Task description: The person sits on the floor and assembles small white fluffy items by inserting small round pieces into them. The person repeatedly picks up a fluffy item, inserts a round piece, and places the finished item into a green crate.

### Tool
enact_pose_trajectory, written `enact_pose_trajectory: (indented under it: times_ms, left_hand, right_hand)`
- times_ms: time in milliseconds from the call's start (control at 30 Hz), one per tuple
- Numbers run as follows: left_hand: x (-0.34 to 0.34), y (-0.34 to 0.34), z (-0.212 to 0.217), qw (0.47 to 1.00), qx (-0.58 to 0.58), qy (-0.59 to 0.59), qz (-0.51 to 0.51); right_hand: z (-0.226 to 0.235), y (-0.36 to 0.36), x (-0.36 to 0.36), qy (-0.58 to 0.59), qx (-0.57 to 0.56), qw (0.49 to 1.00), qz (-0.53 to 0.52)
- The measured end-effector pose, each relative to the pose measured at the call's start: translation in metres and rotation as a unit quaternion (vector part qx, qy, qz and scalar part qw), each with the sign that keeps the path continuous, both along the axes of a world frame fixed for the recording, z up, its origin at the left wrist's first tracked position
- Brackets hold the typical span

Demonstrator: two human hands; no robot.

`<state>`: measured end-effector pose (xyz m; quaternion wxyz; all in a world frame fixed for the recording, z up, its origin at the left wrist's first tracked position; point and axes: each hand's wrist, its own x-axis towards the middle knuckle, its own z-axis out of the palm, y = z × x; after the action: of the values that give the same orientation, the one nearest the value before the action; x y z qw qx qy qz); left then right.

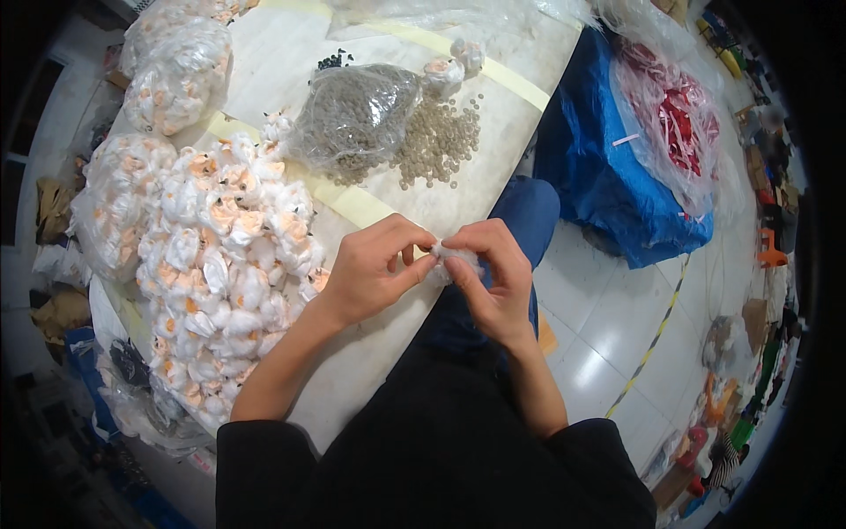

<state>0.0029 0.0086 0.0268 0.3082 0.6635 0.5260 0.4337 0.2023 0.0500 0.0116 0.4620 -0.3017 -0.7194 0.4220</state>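
Observation:
My right hand (498,280) pinches a small white artificial flower (460,258) between thumb and fingers, just off the table's right edge and above my lap. My left hand (374,264) meets it at the flower's left end, its thumb and index finger pressed together. Whatever those left fingertips hold is too small and covered to make out. Left of my left forearm lies a big heap of white and peach artificial flowers (225,264). Beyond the hands, small beige disc-shaped pieces (439,141) are spilled beside a clear plastic bag (352,119) full of such pieces.
Two white flowers (445,72) and small dark green pieces (335,60) lie near the bag on the table (264,53). Bagged flowers (176,84) stand at the far left. On the right, a blue sack (586,167) with red contents in clear plastic stands on the tiled floor (586,348).

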Motion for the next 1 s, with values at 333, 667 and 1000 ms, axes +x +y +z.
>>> enact_pose_trajectory:
  times_ms: [333, 667, 1000]
  left_hand:
    - [-0.025, 0.002, 0.036, 0.983, 0.142, 0.069, 0.095]
    - [-0.136, -0.064, 0.123, 0.874, 0.221, 0.233, 0.365]
    - [-0.206, -0.142, 0.083, 0.842, 0.108, 0.201, 0.488]
  right_hand:
    - [0.015, 0.049, -0.005, -0.01, 0.029, 0.999, -0.044]
    - [-0.007, 0.306, -0.024, -0.301, 0.255, 0.915, -0.084]
    - [0.019, 0.243, -0.046, -0.029, 0.131, 0.99, -0.048]
